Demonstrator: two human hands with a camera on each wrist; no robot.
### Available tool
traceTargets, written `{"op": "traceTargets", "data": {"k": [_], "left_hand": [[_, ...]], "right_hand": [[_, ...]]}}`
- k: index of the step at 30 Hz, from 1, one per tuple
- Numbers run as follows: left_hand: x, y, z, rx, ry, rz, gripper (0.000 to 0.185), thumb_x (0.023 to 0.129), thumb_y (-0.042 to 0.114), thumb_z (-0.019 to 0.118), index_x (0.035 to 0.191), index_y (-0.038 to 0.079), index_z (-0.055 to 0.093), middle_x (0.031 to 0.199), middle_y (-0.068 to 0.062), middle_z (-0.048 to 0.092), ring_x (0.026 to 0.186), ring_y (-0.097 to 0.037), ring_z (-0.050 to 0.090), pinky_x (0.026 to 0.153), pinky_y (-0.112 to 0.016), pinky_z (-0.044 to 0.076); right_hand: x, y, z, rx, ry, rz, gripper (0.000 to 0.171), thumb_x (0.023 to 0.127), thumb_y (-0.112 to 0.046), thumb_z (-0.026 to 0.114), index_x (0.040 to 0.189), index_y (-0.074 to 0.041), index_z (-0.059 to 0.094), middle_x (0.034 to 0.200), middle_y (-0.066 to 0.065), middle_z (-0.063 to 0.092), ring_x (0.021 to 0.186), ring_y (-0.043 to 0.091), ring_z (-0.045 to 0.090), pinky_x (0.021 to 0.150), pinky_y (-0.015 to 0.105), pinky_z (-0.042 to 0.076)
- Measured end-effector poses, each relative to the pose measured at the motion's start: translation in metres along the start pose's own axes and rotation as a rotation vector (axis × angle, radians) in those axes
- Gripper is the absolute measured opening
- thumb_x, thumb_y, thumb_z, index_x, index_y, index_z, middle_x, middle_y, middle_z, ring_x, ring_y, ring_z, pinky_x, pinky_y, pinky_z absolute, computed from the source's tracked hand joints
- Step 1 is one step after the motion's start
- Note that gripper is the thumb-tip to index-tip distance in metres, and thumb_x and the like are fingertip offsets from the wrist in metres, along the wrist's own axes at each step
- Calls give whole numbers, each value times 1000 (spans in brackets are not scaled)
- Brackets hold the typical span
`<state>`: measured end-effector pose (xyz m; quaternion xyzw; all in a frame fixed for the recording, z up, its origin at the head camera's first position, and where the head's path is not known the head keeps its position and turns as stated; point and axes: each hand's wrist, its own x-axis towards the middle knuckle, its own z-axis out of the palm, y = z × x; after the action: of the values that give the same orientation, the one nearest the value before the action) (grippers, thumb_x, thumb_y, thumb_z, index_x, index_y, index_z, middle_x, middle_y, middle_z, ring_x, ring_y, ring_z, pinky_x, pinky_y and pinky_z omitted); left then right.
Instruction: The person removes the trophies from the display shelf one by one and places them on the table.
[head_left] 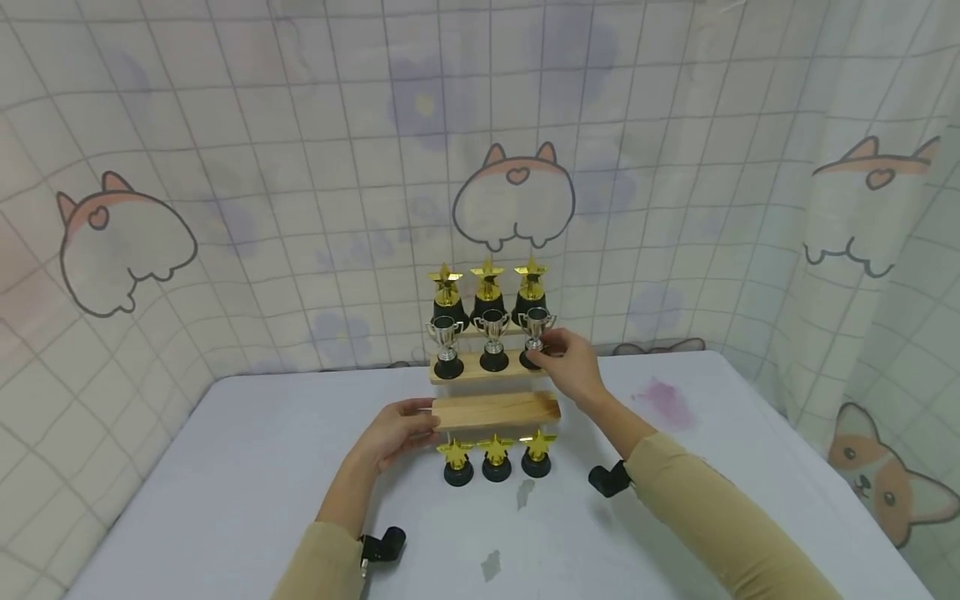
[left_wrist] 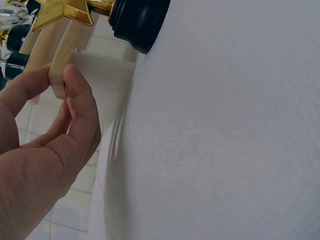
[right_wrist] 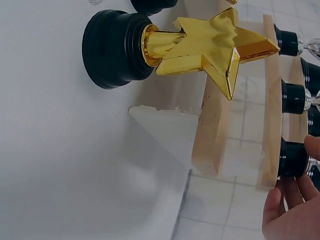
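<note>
A stepped wooden stand (head_left: 495,410) sits at the back of the white table. Three gold star trophies (head_left: 487,283) fill its top step and three silver cup trophies (head_left: 492,333) the middle step. Three smaller gold star trophies (head_left: 497,457) stand on the table in front of it. My left hand (head_left: 420,421) pinches the left end of the lowest plank (left_wrist: 57,80) between thumb and fingers. My right hand (head_left: 553,350) holds the black base (right_wrist: 292,159) of the rightmost silver cup (head_left: 536,329). One small star trophy (right_wrist: 200,45) fills the right wrist view, close to the plank (right_wrist: 212,130).
A curtain printed with corgis (head_left: 517,196) closes off the back and both sides. The table (head_left: 247,467) carries a pink stain (head_left: 663,400) at the right and small grey marks (head_left: 491,565) near the front. A black wrist mount (head_left: 609,479) hangs under each sleeve.
</note>
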<state>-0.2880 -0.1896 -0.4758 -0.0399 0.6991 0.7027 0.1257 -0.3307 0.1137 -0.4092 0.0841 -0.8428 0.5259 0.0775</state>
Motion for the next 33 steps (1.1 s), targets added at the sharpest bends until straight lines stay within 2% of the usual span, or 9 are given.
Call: {"op": "traceTargets", "data": {"k": [7, 16, 25, 33], "left_hand": [[-4, -3, 0, 7, 8, -15, 57, 94, 1, 70, 145, -9, 47, 132, -28, 57, 103, -27, 66, 90, -36, 61], [2, 2, 0, -1, 8, -3, 57, 94, 2, 70, 145, -9, 47, 132, -28, 58, 102, -26, 66, 88, -34, 61], [1, -4, -1, -9, 7, -5, 57, 93, 1, 70, 145, -9, 47, 131, -27, 58, 105, -27, 65, 89, -35, 61], [1, 1, 1, 6, 13, -2, 58, 93, 2, 71, 145, -8, 47, 130, -26, 59, 102, -26, 66, 89, -35, 61]], "right_hand": [[-2, 5, 5, -24, -8, 4, 40, 97, -21, 73, 129, 1, 62, 122, 18, 66, 114, 34, 62, 95, 47, 55], [1, -2, 1, 2, 21, -1, 37, 97, -20, 73, 126, 0, 63, 122, 18, 65, 114, 34, 62, 95, 46, 55], [-5, -2, -4, -4, 18, 13, 39, 97, -21, 72, 129, 0, 62, 125, 19, 65, 117, 35, 61, 95, 48, 55], [-12, -5, -10, 20, 26, 4, 36, 96, -19, 74, 124, 0, 63, 122, 17, 65, 119, 35, 61, 96, 47, 56]]}}
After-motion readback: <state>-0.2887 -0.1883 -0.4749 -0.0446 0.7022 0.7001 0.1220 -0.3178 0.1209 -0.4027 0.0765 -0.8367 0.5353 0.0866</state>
